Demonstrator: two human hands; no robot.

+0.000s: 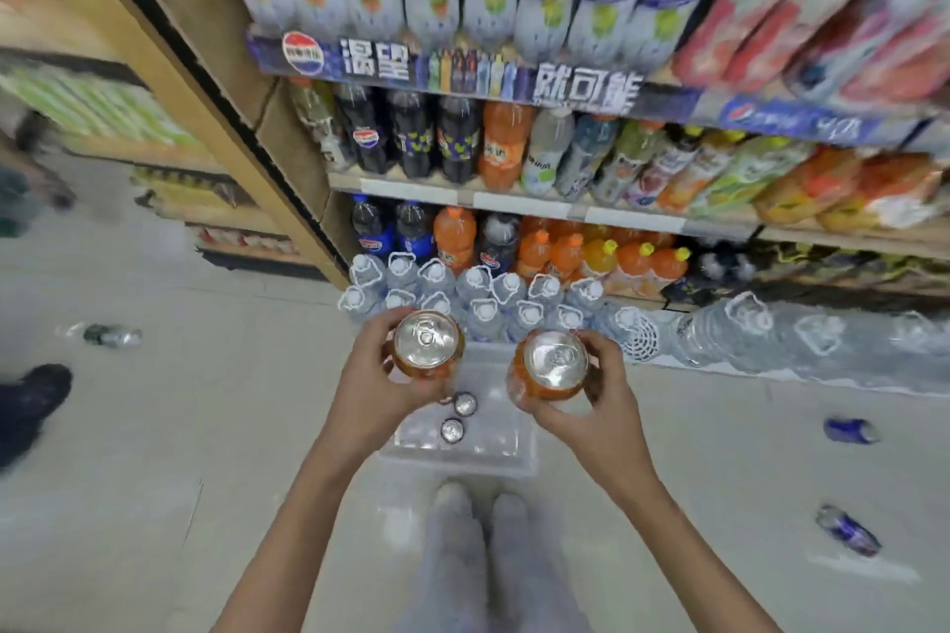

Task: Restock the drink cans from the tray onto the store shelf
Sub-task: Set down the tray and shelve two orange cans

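My left hand (378,383) grips an orange drink can (427,343), upright with its silver top facing me. A second orange can (549,365) is held the same way in my right hand (599,398). Both cans hang above a clear plastic tray (493,447) on the floor in front of my feet. Two dark cans (459,417) stand in the tray's left part. The store shelf (519,203) rises ahead, its rows filled with cola, orange and other bottled drinks.
Packs of water bottles (483,293) stand on the floor between the tray and the shelf, reaching to the right. Blue cans (848,431) lie on the floor at right, a bottle (110,335) at left. Another person's shoe (31,401) is at the far left.
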